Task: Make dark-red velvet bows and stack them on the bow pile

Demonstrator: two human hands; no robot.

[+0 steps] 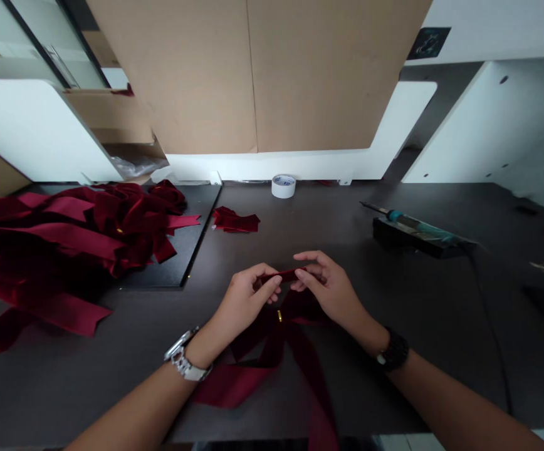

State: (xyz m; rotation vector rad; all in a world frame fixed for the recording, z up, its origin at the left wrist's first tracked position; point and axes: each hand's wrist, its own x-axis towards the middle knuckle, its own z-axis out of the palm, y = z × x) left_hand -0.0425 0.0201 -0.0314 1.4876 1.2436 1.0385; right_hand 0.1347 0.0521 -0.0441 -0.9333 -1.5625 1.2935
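Observation:
Between my two hands a short dark red velvet ribbon piece (287,275) is stretched sideways. The thumb and fingers of my left hand (248,289) pinch its left end, and my right hand (326,285) pinches its right end, index finger raised. Just below, partly covered by my hands, lies a red velvet bow (309,308) with a small gold band (280,316) at its middle. Long ribbon tails (239,383) spread from it towards the table's front edge.
A large heap of red ribbon bows (65,241) covers a black board (173,266) at left. Cut ribbon pieces (237,220) lie beyond my hands, with a white tape roll (284,186) behind. At right a soldering iron (408,220) rests on a black box (394,239), its cord trailing forward.

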